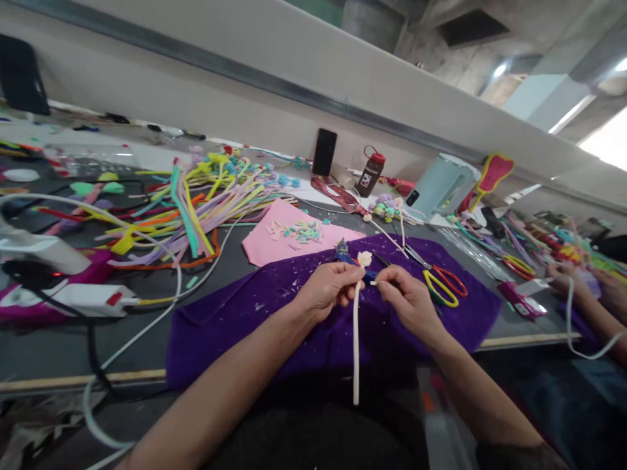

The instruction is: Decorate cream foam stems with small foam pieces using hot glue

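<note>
My left hand point(327, 287) and right hand point(407, 297) both pinch the top of a white pipe cleaner point(356, 346) just under its small flower head point(364, 258), over the purple cloth point(274, 307) on the table point(49, 352). The stem hangs limp toward my lap. It looks light, soft and bendable, best gripped near the head.

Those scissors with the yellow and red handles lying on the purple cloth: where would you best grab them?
By the handle loops. The scissors lie flat on the purple cloth, just beyond the right hand, with the loops toward the person and the blades pointing away. Coming from above on the near side probably lets fingers slip into the loops, clear of the blades.
</note>
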The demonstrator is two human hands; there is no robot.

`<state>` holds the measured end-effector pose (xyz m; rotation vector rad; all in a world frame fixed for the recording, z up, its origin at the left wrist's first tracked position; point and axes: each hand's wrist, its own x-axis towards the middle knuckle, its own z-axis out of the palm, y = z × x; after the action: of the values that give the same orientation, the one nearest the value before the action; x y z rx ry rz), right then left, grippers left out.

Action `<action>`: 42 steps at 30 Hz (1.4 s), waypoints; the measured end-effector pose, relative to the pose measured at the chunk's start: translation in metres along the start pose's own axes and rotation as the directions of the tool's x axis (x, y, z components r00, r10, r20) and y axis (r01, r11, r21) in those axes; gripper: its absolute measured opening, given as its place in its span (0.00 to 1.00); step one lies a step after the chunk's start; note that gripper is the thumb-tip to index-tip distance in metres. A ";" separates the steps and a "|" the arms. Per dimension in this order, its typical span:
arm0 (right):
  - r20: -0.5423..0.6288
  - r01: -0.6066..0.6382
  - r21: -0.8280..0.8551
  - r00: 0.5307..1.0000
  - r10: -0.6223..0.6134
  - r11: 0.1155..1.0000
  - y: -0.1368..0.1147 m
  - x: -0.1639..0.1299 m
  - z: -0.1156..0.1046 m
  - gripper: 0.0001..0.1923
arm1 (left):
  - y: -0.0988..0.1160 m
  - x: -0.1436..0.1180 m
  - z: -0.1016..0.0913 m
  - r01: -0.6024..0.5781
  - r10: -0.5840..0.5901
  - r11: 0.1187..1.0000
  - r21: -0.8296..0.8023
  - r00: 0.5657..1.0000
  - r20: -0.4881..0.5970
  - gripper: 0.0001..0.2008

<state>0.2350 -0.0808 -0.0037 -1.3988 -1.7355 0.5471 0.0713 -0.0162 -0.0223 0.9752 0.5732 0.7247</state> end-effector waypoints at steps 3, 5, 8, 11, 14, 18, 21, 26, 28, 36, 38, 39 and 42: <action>-0.052 0.027 -0.027 0.998 -0.029 0.999 0.005 0.004 0.008 0.05 | -0.003 0.003 0.000 0.036 -0.036 0.999 0.012 0.999 0.017 0.13; -0.063 0.044 -0.042 0.997 -0.047 0.998 0.010 0.007 0.012 0.05 | -0.004 0.004 0.000 0.053 -0.054 0.998 0.025 0.999 0.009 0.13; -0.076 0.094 -0.077 0.992 -0.099 0.993 0.014 0.009 0.017 0.05 | -0.005 0.005 0.000 0.068 -0.068 0.996 0.057 0.998 -0.010 0.12; -0.101 0.129 -0.088 0.985 -0.137 0.988 0.015 0.008 0.020 0.05 | -0.006 0.006 0.001 0.067 -0.066 0.994 0.090 0.998 -0.010 0.12; -0.125 0.135 -0.075 0.982 -0.143 0.988 0.014 0.008 0.021 0.05 | -0.007 0.005 0.003 0.056 -0.055 0.992 0.113 0.998 -0.015 0.12; -0.150 0.105 -0.047 0.982 -0.111 0.993 0.015 0.007 0.022 0.05 | -0.006 0.004 0.004 0.041 -0.041 0.988 0.147 0.999 -0.006 0.13; -0.179 0.079 -0.018 0.980 -0.081 0.997 0.016 0.007 0.025 0.05 | -0.005 0.002 0.004 0.032 -0.033 0.985 0.170 0.999 0.004 0.13; -0.146 -0.051 0.172 0.986 0.076 0.984 0.016 0.006 0.027 0.05 | -0.004 0.001 0.004 0.041 -0.041 0.978 0.207 0.999 -0.001 0.14; -0.067 -0.155 0.325 0.980 0.186 0.933 0.017 0.006 0.026 0.07 | -0.003 0.001 0.005 0.053 -0.050 0.972 0.229 0.999 -0.019 0.14; 0.440 -0.502 0.787 0.865 0.242 0.360 0.031 0.010 0.021 0.09 | -0.001 0.001 0.007 0.063 -0.065 0.968 0.244 0.998 -0.002 0.13; 0.468 -0.519 0.788 0.854 0.227 0.330 0.034 0.010 0.021 0.09 | -0.002 0.001 0.007 0.064 -0.067 0.967 0.247 0.998 0.004 0.12; 0.470 -0.524 0.779 0.851 0.232 0.344 0.035 0.010 0.022 0.09 | -0.002 0.000 0.007 0.066 -0.069 0.966 0.252 0.998 0.003 0.12; 0.337 -0.451 0.705 0.892 0.300 0.547 0.036 0.005 0.022 0.09 | -0.003 0.000 0.007 0.090 -0.086 0.954 0.285 0.996 -0.025 0.13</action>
<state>0.2381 -0.0627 -0.0419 -1.0714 -1.0414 1.5081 0.0767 -0.0209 -0.0216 1.2057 0.7418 0.5774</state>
